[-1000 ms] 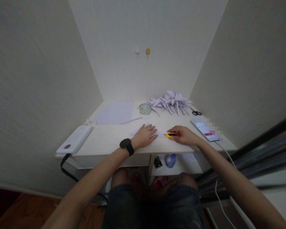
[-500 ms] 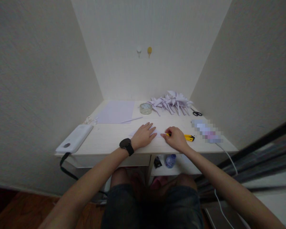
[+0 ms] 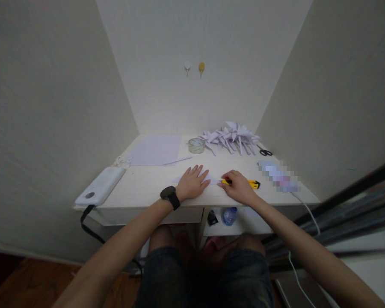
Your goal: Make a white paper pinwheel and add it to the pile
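Note:
My left hand, with a black watch on its wrist, lies flat with fingers spread on a folded piece of white paper. Much of that paper is hidden under the palm. My right hand is closed around a yellow box cutter, whose rear end sticks out to the right of the fingers. The cutter's front end points left at the right corner of the paper. Whether the blade touches the paper is too small to tell.
Behind the hands lie a paper sheet, a thin paper stick, a tape roll and several paper pinwheels. Black-handled scissors and a blurred-out phone with a cable are at right. A white power bank sits at left.
My right hand and the box cutter have shifted very slightly, with a little more of the cutter's front showing. My left hand stays pressed on the paper.

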`<state>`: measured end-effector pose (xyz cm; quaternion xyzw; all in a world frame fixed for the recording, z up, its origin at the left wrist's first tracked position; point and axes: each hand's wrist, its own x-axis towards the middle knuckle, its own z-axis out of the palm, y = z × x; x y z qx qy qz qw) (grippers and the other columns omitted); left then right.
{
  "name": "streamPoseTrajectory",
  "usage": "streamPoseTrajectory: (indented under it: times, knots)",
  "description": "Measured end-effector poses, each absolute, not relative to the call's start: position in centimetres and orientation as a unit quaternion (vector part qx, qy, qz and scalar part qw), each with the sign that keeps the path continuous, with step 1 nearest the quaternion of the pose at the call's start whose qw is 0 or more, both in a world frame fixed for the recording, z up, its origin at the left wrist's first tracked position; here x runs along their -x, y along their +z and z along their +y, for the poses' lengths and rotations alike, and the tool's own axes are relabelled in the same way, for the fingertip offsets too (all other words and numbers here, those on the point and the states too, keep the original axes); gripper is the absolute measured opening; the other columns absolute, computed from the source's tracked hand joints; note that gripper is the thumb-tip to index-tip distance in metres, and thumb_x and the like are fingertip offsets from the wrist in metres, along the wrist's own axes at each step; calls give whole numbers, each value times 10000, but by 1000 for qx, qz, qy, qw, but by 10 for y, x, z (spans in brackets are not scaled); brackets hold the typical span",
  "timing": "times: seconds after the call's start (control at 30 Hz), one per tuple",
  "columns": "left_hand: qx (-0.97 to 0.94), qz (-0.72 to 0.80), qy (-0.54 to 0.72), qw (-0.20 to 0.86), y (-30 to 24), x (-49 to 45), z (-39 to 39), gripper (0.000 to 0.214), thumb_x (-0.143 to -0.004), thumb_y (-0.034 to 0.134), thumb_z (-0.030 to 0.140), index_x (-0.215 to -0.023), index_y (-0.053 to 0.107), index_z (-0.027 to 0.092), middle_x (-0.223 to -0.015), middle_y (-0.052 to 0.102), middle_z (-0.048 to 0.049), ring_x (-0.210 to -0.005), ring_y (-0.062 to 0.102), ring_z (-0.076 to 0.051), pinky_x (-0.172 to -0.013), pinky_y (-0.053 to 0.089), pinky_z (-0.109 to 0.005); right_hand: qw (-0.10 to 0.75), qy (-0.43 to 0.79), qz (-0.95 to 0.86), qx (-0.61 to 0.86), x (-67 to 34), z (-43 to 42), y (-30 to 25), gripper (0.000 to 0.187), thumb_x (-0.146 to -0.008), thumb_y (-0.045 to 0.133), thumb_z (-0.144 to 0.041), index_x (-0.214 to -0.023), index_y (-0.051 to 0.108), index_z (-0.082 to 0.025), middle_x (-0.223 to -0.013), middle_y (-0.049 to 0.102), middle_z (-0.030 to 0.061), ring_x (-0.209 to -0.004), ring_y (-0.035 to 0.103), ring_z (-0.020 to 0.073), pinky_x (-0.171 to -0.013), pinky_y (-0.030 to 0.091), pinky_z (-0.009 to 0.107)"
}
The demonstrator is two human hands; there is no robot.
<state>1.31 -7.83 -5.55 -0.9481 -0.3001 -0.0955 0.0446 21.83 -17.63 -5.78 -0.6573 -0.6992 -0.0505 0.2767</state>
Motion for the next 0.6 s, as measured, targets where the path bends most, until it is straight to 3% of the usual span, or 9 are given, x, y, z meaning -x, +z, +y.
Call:
streamPoseTrajectory:
  times: [0.23, 0.6]
  knots:
    - [949, -302, -85, 36, -53, -12, -79, 597, -1019, 231, 490, -1512, 373, 184, -1580, 316, -158, -1463, 287, -325, -1177, 239, -507, 290, -7, -732, 617, -238, -185, -61, 172, -860, 621, -219, -1005, 711, -193, -988, 687, 87, -953, 593, 236, -877, 453, 360]
    - [943, -318, -88, 34, -52, -12, -83, 608, -1013, 234, 507, -1505, 385, 185, -1579, 324, -151, -1459, 296, -321, -1180, 242, -492, 291, 1, -740, 607, -239, -185, -60, 199, -861, 608, -203, -1018, 730, -186, -989, 692, 97, -945, 599, 241, -877, 464, 369]
